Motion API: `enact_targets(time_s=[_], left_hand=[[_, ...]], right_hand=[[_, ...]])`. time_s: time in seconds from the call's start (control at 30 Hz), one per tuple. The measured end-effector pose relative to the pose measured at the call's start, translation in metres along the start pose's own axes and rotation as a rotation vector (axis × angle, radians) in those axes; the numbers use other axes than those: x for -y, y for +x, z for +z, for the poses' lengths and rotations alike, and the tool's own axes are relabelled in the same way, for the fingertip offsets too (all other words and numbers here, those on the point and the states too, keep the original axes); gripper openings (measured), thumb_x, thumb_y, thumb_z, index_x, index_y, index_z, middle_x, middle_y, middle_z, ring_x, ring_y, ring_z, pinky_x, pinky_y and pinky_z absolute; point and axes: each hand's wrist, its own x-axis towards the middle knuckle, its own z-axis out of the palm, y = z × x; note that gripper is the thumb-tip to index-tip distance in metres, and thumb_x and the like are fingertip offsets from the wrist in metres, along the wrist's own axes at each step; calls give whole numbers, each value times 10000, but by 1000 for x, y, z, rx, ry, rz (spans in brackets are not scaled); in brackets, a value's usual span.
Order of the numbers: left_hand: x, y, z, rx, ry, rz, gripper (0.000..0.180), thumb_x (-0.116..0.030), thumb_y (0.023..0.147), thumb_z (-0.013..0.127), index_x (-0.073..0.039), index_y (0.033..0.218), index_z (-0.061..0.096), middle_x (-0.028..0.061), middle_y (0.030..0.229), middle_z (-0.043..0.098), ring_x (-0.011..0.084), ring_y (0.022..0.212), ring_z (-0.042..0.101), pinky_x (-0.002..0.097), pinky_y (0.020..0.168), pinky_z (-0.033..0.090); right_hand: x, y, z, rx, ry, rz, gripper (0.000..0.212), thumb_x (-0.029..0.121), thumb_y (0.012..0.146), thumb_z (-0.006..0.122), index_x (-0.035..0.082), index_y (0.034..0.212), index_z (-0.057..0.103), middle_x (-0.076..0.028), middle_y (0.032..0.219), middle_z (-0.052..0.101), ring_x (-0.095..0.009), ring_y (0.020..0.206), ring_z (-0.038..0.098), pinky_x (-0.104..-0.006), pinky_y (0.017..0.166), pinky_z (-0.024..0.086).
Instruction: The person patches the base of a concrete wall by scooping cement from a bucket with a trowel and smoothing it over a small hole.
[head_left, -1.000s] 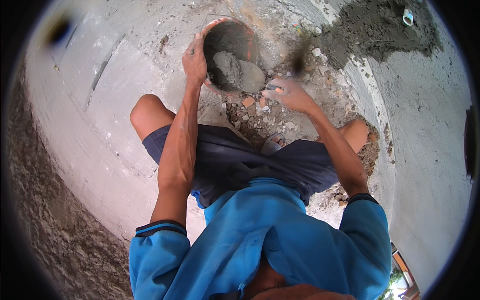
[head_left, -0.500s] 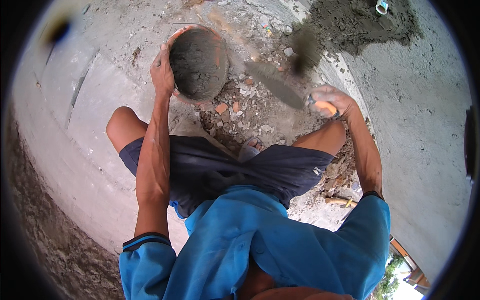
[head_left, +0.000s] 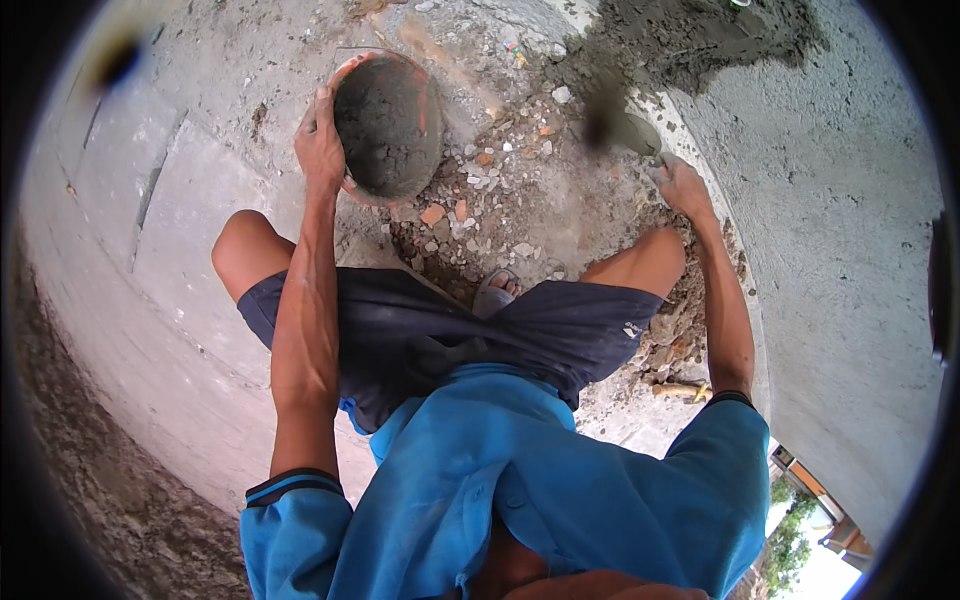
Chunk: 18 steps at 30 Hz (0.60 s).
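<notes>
My left hand point(head_left: 320, 150) grips the left rim of a round orange bucket point(head_left: 422, 112), thumb over the edge. Wet grey mortar point(head_left: 382, 140) lies inside, and the bucket tilts toward me. Out to the right, my right hand point(head_left: 684, 188) is closed round the handle of a trowel point(head_left: 636, 134). The trowel's grey blade points up and left, close to the foot of the wall. My fingers mostly cover the handle. A dark blur spot hides the ground by the blade's tip.
A smeared heap of wet mortar point(head_left: 700, 45) lies against the grey wall point(head_left: 830, 220) at the far right. Broken stones and brick bits point(head_left: 470, 200) cover the ground between my knees. A wooden-handled tool point(head_left: 680, 390) lies beside my right leg.
My right hand has moved forward, carrying the trowel away from the bucket toward the foot of the wall. My left hand stays on the bucket's rim.
</notes>
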Motion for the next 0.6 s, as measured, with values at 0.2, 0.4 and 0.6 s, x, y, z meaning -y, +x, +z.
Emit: enact_targets(time_s=[0.2, 0.4, 0.6], left_hand=[[10, 4, -2, -15, -13, -37, 740, -636, 1030, 558, 25, 1331, 699, 168, 1204, 736, 229, 1160, 631, 352, 1044, 453], [32, 10, -5, -24, -6, -20, 788, -673, 1016, 542, 34, 1327, 696, 198, 1182, 744, 266, 1159, 654, 369, 1036, 464], [12, 6, -8, -36, 58, -72, 805, -689, 1007, 534, 37, 1311, 701, 215, 1168, 746, 286, 1143, 666, 381, 1029, 470]], right_hand=[[43, 78, 25, 46, -246, 154, 419, 363, 977, 590, 33, 1228, 650, -263, 1296, 668, -446, 1173, 664, -536, 1015, 519], [20, 91, -41, 20, 56, 81, 534, 438, 927, 686, 16, 1253, 707, -284, 1164, 731, -388, 1178, 694, -477, 977, 526], [14, 26, -78, 20, 299, 178, 515, 387, 957, 692, -14, 1281, 691, -61, 741, 618, -167, 560, 580, -369, 552, 495]])
